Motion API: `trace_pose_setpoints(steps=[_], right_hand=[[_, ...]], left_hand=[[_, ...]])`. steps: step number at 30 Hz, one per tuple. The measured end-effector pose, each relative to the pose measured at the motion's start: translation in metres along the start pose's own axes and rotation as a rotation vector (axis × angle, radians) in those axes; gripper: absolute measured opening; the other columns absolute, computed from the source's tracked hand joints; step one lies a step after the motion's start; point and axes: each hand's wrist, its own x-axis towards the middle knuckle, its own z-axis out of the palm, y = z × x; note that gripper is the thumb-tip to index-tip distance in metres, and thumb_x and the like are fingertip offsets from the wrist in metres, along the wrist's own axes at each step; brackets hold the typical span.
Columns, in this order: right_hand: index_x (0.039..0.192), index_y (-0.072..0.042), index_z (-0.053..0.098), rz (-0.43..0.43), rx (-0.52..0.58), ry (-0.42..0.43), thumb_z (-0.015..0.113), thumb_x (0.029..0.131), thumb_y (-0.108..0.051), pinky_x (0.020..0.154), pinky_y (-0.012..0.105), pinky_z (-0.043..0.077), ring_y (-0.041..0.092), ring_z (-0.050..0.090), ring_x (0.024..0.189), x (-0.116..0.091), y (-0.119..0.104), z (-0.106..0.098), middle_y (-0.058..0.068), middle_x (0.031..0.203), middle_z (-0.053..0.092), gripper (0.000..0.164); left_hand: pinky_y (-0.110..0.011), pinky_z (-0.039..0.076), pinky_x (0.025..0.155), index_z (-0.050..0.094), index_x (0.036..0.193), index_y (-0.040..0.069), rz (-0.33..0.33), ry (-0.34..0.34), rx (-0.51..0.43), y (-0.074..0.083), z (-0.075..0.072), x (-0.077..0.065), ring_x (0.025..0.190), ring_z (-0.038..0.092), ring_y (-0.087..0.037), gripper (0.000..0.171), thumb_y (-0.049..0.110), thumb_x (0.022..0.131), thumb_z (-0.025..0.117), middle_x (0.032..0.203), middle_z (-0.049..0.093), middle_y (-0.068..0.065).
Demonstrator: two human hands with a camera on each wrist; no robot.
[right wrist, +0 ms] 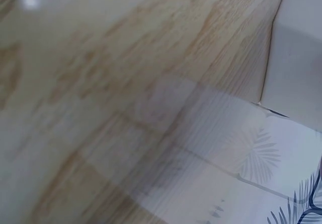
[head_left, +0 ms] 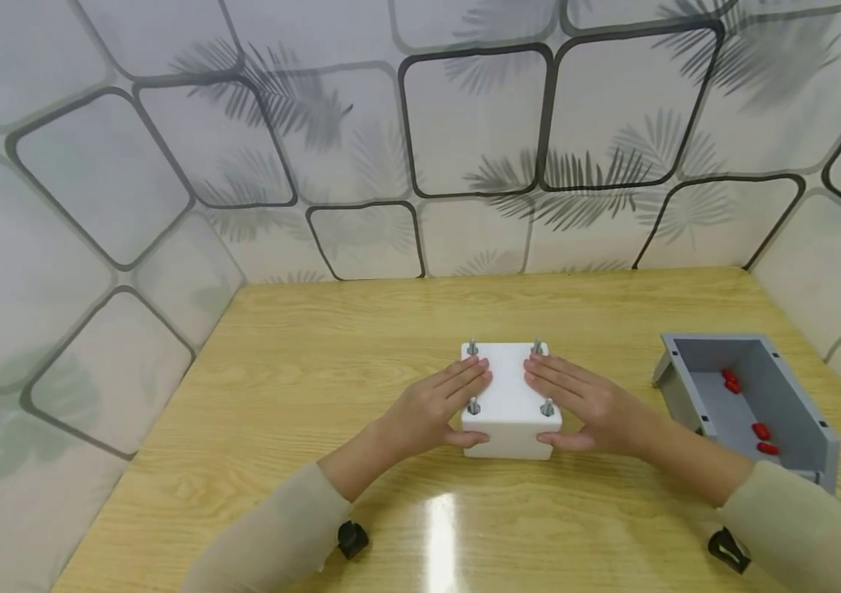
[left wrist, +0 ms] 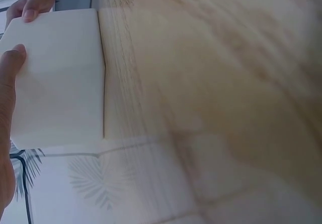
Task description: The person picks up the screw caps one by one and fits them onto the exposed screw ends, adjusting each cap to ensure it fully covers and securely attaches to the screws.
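Observation:
A white block (head_left: 511, 380) stands on the wooden table, with an upright metal bolt (head_left: 548, 408) at each corner of its top. Straight fingers of my left hand (head_left: 431, 409) lie on the block's left top, and its thumb (left wrist: 14, 60) touches the front face. On the opposite side, my right hand (head_left: 594, 403) lies with straight fingers on the top and its thumb against the front. Both palms stay outside the block's sides. In the right wrist view only part of the block (right wrist: 294, 63) shows at the right edge.
A grey plastic bin (head_left: 798, 387) stands to the right on the table (head_left: 301, 354). Several small red pieces (head_left: 761, 431) lie inside it. Patterned cloth (head_left: 475, 123) with dark outlines and leaves borders the table's back and sides.

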Motion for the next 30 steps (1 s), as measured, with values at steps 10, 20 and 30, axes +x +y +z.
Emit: trace_pose_setpoints(steps=[10, 20, 30], right_hand=[[0.116, 0.014, 0.059, -0.011, 0.02, 0.017, 0.063, 0.087, -0.045, 0.11, 0.034, 0.036, 0.04, 0.057, 0.112, 0.0001, -0.0036, -0.0013, 0.03, 0.12, 0.059, 0.065], [0.116, 0.014, 0.059, -0.005, 0.021, 0.02, 0.064, 0.086, -0.045, 0.11, 0.034, 0.036, 0.04, 0.057, 0.113, -0.0014, -0.0055, -0.0031, 0.03, 0.12, 0.059, 0.066], [0.115, 0.014, 0.059, -0.014, 0.029, 0.027, 0.063, 0.087, -0.044, 0.11, 0.034, 0.036, 0.039, 0.056, 0.115, -0.0014, -0.0075, -0.0039, 0.031, 0.12, 0.058, 0.065]], left_hand=[[-0.031, 0.04, 0.107, 0.059, 0.122, -0.005, 0.008, 0.001, 0.011, 0.0036, -0.0016, -0.0003, 0.122, 0.055, -0.028, 0.079, 0.054, 0.072, 0.075, 0.127, 0.059, -0.019], [-0.032, 0.042, 0.105, 0.059, 0.122, -0.004, 0.011, 0.003, 0.029, 0.0051, -0.0017, 0.0003, 0.121, 0.055, -0.027, 0.079, 0.055, 0.072, 0.074, 0.127, 0.059, -0.018], [-0.031, 0.041, 0.105, 0.06, 0.121, -0.002, 0.037, -0.005, 0.084, 0.0066, -0.0036, 0.0014, 0.12, 0.056, -0.026, 0.079, 0.061, 0.074, 0.069, 0.124, 0.061, -0.016]])
